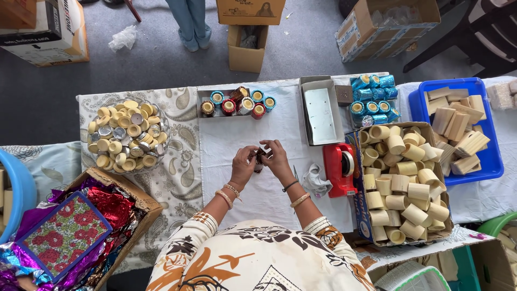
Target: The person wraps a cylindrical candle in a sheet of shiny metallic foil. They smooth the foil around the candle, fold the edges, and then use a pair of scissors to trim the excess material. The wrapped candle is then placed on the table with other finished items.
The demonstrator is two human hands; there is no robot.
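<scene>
Left hand [244,166]: pinching one side of a small dark foil-wrapped piece [260,157], apparently.
Right hand [279,160]: pinching its other side.
Piece: being held above the white cloth [231,134], left of the red tape dispenser [339,168].

One view only, from a camera worn on the person's head, looking almost straight down over the person's shoulders. The table [231,134] fills the middle of the frame, its far edge toward the top, with grey floor [161,59] beyond. Both forearms enter from the near bottom edge. Coverage is wide, from boxes at left to a blue tray [493,161] at right. No second view to compare.
</scene>
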